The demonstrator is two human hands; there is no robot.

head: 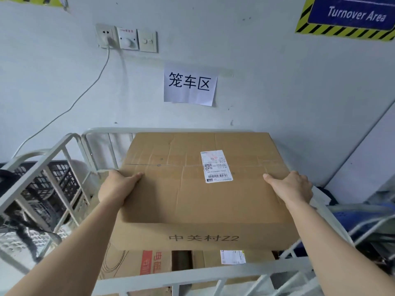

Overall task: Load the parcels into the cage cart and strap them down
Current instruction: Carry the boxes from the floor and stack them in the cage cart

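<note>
In the head view, over the white-railed cage cart (149, 283), a large carton (203, 201) sits level between both hands. The left hand (118, 185) grasps its left edge and the right hand (292, 186) grasps its right edge. Each thumb lies flat on the top face, and the other fingers curl out of sight down the sides. A shipping label (216, 166) is stuck on the top, right of centre. Below the carton, inside the cart, lie smaller parcels (132, 263); I cannot tell whether the carton rests on them. On the wall behind hang a paper sign (190, 84), a socket panel (127, 38) and a blue "Turnover Area" board (352, 16). A black crate (53, 178) stands to the left.
</note>
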